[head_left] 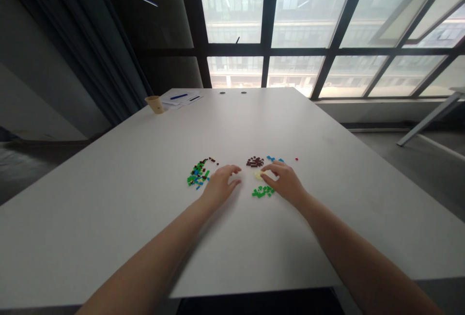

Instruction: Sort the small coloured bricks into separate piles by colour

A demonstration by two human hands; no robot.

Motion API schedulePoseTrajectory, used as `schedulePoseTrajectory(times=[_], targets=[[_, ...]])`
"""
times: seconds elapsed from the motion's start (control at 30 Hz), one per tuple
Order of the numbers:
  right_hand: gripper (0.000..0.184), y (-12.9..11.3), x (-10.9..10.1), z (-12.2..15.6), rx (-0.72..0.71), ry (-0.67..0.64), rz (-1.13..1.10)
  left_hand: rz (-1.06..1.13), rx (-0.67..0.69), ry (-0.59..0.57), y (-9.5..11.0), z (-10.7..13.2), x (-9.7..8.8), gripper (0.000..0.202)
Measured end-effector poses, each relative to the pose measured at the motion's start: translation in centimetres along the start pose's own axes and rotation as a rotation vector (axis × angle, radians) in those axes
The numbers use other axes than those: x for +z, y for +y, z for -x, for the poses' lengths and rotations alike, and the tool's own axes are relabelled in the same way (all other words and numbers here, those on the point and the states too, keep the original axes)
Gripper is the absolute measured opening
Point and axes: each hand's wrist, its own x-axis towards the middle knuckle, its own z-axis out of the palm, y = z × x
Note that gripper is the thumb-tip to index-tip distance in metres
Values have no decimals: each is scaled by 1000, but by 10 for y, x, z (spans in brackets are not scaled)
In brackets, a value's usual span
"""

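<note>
Small plastic bricks lie sorted in heaps on a white table [145,218]. A mixed heap [198,173] of green, blue and brown bricks is left of my left hand [220,185], whose fingers rest loosely curled and apart on the tabletop, holding nothing I can see. My right hand [285,180] lies over a pale yellow heap [258,175], its fingertips bent down onto it. A dark brown heap [255,162] sits just beyond, a green heap [263,191] just below the hand, and a few blue bricks [271,158] behind it.
One red brick [297,159] lies alone to the right. A paper cup [155,104] and papers with a blue pen [179,97] sit at the far left corner. Large windows and a dark curtain stand behind the table; a white table leg shows at right.
</note>
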Motion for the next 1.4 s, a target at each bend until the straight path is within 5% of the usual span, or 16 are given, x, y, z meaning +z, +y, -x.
schedulePoseTrajectory(times=[0.1,0.23,0.4,0.83,1.2,1.4], targets=[[16,14,-4,-2,229,-31,184,-523,-153,65,-12,0,-21,25],[16,25,-6,-1,402,-127,306,-735,-357,-36,-24,-1,-37,32],[16,25,-1,-1,439,-202,318,-695,-350,-116,-31,-6,-35,25],[11,25,4,3,308,-189,232,-654,-300,-103,-32,-4,-39,19],[30,28,-19,-4,489,-75,262,-616,-309,-130,-27,-4,-41,16],[31,27,-22,-5,475,-43,266,-456,-168,16,-23,-6,-39,17]])
